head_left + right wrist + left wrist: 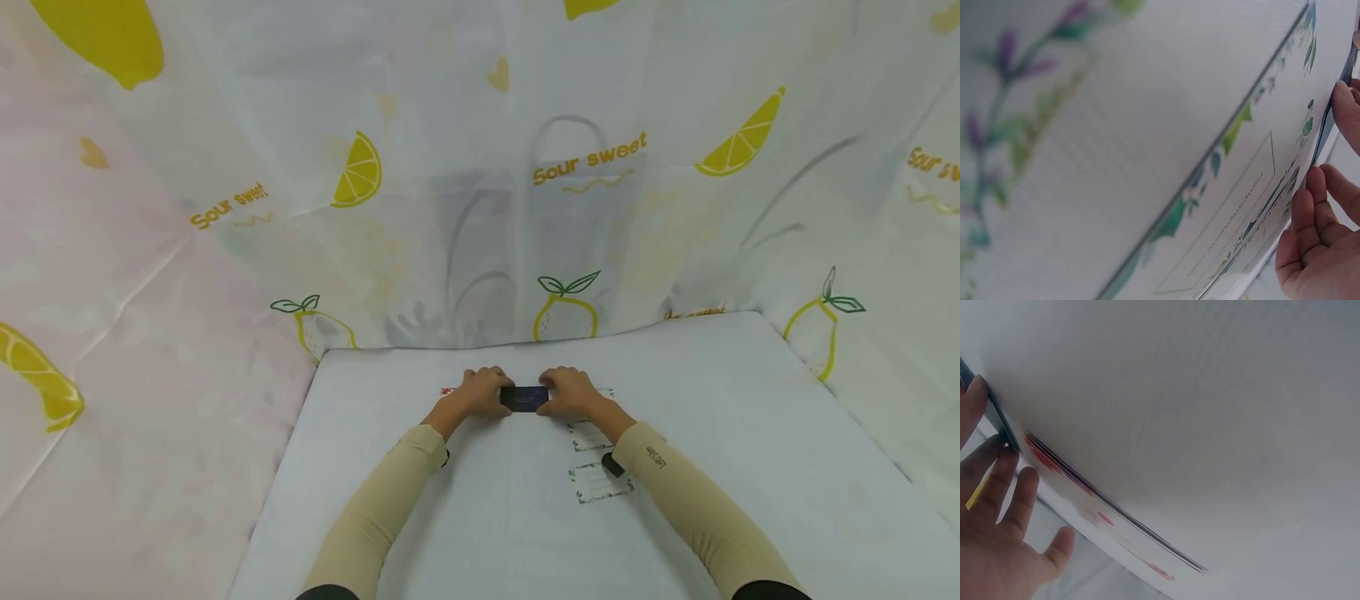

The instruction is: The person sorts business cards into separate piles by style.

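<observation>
Both hands meet at a small dark blue card (524,399) with faint light print, near the far part of the table. My left hand (483,392) pinches its left end between thumb and fingers. At the right end, my right hand (572,394) does the same. In the left wrist view, the dark card's edge (1002,422) shows by the thumb, and the other fingers of the left hand (1004,544) are spread. The right wrist view catches the card's edge (1324,128) between the thumb and fingers of the right hand (1325,250).
White cards with green leafy borders lie on the table right of centre, one in the middle (588,435) and one nearer (602,483). Another pokes out behind the right hand. A red-marked card (1104,515) lies beside the left hand. Lemon-printed cloth (465,250) hangs behind the white table (465,533).
</observation>
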A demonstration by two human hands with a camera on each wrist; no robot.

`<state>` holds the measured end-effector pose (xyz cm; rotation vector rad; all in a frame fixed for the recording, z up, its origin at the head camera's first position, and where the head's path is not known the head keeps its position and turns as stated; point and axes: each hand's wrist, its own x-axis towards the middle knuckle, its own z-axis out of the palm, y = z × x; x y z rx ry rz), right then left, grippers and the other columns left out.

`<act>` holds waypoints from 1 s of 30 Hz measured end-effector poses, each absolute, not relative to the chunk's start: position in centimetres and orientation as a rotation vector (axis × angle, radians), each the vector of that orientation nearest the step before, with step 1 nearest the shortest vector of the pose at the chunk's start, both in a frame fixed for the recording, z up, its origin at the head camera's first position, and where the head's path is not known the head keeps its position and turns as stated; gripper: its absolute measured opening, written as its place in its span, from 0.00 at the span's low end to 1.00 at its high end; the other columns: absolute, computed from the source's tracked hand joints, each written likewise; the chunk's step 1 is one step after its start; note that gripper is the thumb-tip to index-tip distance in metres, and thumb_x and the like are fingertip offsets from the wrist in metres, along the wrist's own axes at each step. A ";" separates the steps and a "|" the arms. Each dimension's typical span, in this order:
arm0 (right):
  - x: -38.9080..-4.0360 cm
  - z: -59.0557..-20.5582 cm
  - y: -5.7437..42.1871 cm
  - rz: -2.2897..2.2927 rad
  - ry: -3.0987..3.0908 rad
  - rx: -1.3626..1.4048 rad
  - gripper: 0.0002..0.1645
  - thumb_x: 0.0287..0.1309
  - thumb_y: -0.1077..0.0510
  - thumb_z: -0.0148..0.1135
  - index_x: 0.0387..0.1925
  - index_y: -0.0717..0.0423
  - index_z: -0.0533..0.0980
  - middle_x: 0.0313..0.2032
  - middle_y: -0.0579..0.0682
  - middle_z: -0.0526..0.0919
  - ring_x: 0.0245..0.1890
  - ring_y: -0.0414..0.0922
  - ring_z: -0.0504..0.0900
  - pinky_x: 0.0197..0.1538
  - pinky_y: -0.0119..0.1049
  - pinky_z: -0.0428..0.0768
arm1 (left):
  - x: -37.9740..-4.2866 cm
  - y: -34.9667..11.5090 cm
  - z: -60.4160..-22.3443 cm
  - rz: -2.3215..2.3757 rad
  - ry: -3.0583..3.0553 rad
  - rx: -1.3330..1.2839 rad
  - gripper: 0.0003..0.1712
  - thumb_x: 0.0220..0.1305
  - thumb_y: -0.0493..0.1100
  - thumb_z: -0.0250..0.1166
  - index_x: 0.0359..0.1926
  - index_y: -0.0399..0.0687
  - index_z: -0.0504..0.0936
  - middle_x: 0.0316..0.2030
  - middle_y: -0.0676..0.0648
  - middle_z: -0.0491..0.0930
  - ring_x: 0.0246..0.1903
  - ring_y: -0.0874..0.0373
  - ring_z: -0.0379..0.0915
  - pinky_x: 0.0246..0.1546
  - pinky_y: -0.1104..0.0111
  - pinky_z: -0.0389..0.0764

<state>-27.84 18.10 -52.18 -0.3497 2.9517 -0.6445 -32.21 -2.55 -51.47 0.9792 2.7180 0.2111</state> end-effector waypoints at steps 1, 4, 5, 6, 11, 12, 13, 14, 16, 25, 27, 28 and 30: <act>-27.8 -52.2 18.1 -0.654 2.952 -0.349 0.36 0.38 0.42 0.73 0.48 0.56 0.76 0.44 0.51 0.81 0.45 0.49 0.77 0.52 0.50 0.69 | -32.2 -2.5 -51.4 0.212 2.717 0.980 0.30 0.49 0.55 0.70 0.55 0.56 0.77 0.54 0.50 0.73 0.55 0.54 0.68 0.53 0.52 0.61; -27.8 -52.2 18.1 -0.659 2.956 -0.349 0.35 0.37 0.42 0.73 0.48 0.54 0.77 0.43 0.50 0.81 0.44 0.48 0.77 0.50 0.50 0.70 | -32.1 -2.5 -51.2 0.221 2.708 0.975 0.30 0.49 0.55 0.70 0.55 0.55 0.77 0.54 0.51 0.73 0.55 0.54 0.67 0.53 0.52 0.61; -27.8 -52.2 18.1 -0.653 2.960 -0.352 0.35 0.37 0.42 0.73 0.48 0.54 0.77 0.42 0.50 0.81 0.43 0.48 0.76 0.49 0.50 0.70 | -32.1 -2.5 -51.2 0.222 2.706 0.976 0.30 0.49 0.55 0.70 0.55 0.55 0.77 0.55 0.51 0.73 0.55 0.54 0.68 0.53 0.52 0.61; -27.8 -52.2 18.1 -0.649 2.965 -0.356 0.35 0.37 0.41 0.73 0.48 0.54 0.77 0.42 0.50 0.81 0.43 0.48 0.76 0.49 0.50 0.69 | -32.1 -2.5 -51.2 0.221 2.705 0.977 0.31 0.49 0.55 0.70 0.55 0.55 0.76 0.55 0.51 0.73 0.55 0.54 0.68 0.53 0.52 0.61; -27.7 -52.1 18.2 -0.633 2.975 -0.379 0.36 0.37 0.40 0.73 0.48 0.52 0.77 0.40 0.49 0.79 0.41 0.47 0.75 0.48 0.50 0.69 | -32.3 -2.5 -51.3 0.215 2.711 0.990 0.31 0.49 0.56 0.70 0.56 0.55 0.76 0.54 0.50 0.74 0.54 0.54 0.68 0.52 0.53 0.61; -27.7 -52.1 18.2 -0.639 2.972 -0.381 0.36 0.37 0.39 0.72 0.48 0.52 0.76 0.40 0.49 0.79 0.41 0.47 0.75 0.48 0.50 0.69 | -32.4 -2.6 -51.3 0.215 2.713 0.993 0.32 0.48 0.56 0.70 0.56 0.55 0.75 0.54 0.50 0.74 0.54 0.54 0.69 0.52 0.53 0.61; -27.7 -52.1 18.2 -0.644 2.969 -0.384 0.36 0.37 0.39 0.72 0.49 0.53 0.76 0.40 0.50 0.79 0.41 0.47 0.75 0.48 0.50 0.69 | -32.4 -2.6 -51.4 0.218 2.712 0.992 0.32 0.48 0.56 0.69 0.56 0.56 0.75 0.54 0.51 0.74 0.54 0.54 0.69 0.52 0.53 0.61; -27.7 -52.1 18.3 -0.651 2.963 -0.382 0.36 0.38 0.39 0.72 0.49 0.53 0.76 0.40 0.50 0.79 0.41 0.47 0.75 0.48 0.50 0.69 | -32.5 -2.7 -51.5 0.225 2.709 0.992 0.33 0.48 0.57 0.69 0.56 0.56 0.75 0.53 0.51 0.74 0.54 0.55 0.69 0.51 0.53 0.61; -27.6 -52.0 18.3 -0.676 2.950 -0.374 0.37 0.38 0.39 0.72 0.49 0.53 0.75 0.41 0.51 0.79 0.42 0.47 0.75 0.49 0.50 0.68 | -32.6 -2.8 -51.6 0.236 2.703 0.990 0.34 0.48 0.57 0.69 0.57 0.56 0.74 0.53 0.51 0.74 0.54 0.55 0.69 0.51 0.54 0.61; -27.5 -52.1 19.6 -0.731 2.926 -0.340 0.37 0.41 0.38 0.70 0.52 0.51 0.74 0.46 0.50 0.79 0.49 0.48 0.75 0.54 0.54 0.66 | -32.1 -2.7 -51.1 0.292 2.713 1.030 0.33 0.52 0.57 0.67 0.58 0.55 0.73 0.55 0.49 0.73 0.55 0.53 0.68 0.52 0.51 0.63; -27.3 -52.0 20.2 -0.762 2.920 -0.327 0.36 0.42 0.39 0.70 0.53 0.50 0.74 0.47 0.50 0.78 0.49 0.49 0.75 0.55 0.54 0.65 | -31.9 -2.5 -50.9 0.310 2.720 1.056 0.32 0.53 0.57 0.66 0.58 0.54 0.73 0.55 0.49 0.73 0.55 0.53 0.68 0.52 0.51 0.63; -27.2 -51.9 20.6 -0.776 2.916 -0.321 0.36 0.42 0.40 0.70 0.53 0.51 0.74 0.47 0.50 0.78 0.49 0.49 0.75 0.54 0.54 0.66 | -31.7 -2.4 -50.8 0.317 2.724 1.070 0.32 0.53 0.57 0.66 0.58 0.54 0.73 0.55 0.49 0.73 0.56 0.53 0.67 0.53 0.50 0.63; -26.8 -51.8 21.3 -0.809 2.903 -0.286 0.36 0.42 0.41 0.70 0.54 0.50 0.73 0.48 0.50 0.78 0.49 0.49 0.75 0.55 0.52 0.67 | -31.5 -2.2 -50.7 0.324 2.736 1.099 0.31 0.54 0.57 0.65 0.58 0.54 0.72 0.56 0.50 0.72 0.57 0.53 0.67 0.53 0.50 0.63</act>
